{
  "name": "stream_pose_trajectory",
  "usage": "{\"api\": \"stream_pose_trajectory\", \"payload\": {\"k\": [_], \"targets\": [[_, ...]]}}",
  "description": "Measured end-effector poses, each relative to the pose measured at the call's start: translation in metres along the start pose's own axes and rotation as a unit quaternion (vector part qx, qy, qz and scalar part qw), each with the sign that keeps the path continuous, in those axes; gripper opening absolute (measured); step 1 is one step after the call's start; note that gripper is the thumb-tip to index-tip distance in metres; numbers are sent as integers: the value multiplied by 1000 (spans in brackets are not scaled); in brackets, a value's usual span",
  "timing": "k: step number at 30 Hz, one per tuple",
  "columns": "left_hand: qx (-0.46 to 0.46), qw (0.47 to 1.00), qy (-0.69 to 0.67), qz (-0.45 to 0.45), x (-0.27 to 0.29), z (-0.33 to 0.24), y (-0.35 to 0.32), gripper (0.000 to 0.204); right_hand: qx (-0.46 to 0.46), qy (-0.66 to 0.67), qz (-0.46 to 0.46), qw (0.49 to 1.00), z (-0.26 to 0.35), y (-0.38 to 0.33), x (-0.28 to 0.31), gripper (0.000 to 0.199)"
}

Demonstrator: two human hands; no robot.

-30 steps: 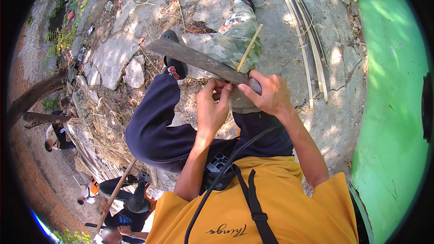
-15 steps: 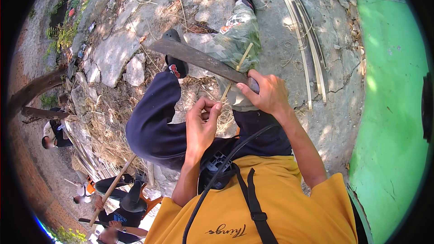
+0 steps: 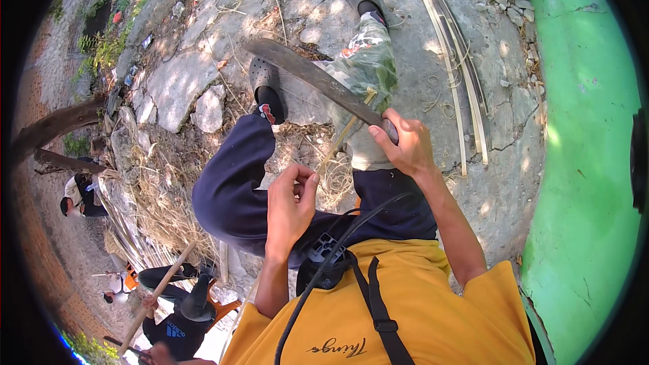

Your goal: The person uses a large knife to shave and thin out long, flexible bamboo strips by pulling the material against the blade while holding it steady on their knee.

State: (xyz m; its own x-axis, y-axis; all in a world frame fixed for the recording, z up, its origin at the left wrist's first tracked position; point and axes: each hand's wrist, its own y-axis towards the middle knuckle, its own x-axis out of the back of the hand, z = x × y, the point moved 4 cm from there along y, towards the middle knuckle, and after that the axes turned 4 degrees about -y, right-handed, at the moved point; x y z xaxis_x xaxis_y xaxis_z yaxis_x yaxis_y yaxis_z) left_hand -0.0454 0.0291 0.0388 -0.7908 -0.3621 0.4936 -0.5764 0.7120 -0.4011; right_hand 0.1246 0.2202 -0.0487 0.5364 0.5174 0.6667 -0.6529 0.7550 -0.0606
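Note:
My right hand is wrapped around the handle of a machete, whose long dark blade points up and left. A thin pale bamboo strip runs slantwise beneath the blade, over the camouflage cloth on my right leg. Its lower end sits at the pinched fingers of my left hand. The strip's upper end shows just beyond the blade. The contact between edge and strip is hidden from above.
Long bamboo strips lie on the cracked concrete at the right, beside a green wall. Thin shavings gather between my legs. At lower left another person sits holding a pole. A tree trunk leans at far left.
My left hand has drawn down and left with the strip, so less of the strip shows past the blade. The machete and right hand have shifted slightly right and down.

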Motion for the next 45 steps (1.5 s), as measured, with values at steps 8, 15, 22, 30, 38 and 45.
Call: {"api": "stream_pose_trajectory", "payload": {"k": [8, 15, 22, 30, 38, 45], "targets": [[-36, 998, -38, 46, -40, -32, 58, 10, 25, 47, -31, 998, 8, -5, 10, 45], [-84, 990, -106, 34, -70, -4, 87, 11, -5, -12, 21, 1000, 3, 6, 1, 51], [5, 982, -184, 47, -50, 26, 54, 11, -50, 23, 15, 998, 1, 12, -2, 58], [-44, 989, -143, 21, -69, 6, 68, 12, 24, -55, 37, 998, 3, 3, -2, 59], [-10, 971, -239, 29, -75, 9, 74, 9, 34, -43, 70, 996, 0, 3, 0, 58], [-56, 976, -209, -2, -74, 18, 81, 8, 18, -48, 63, 997, 2, 7, 3, 60]]}}
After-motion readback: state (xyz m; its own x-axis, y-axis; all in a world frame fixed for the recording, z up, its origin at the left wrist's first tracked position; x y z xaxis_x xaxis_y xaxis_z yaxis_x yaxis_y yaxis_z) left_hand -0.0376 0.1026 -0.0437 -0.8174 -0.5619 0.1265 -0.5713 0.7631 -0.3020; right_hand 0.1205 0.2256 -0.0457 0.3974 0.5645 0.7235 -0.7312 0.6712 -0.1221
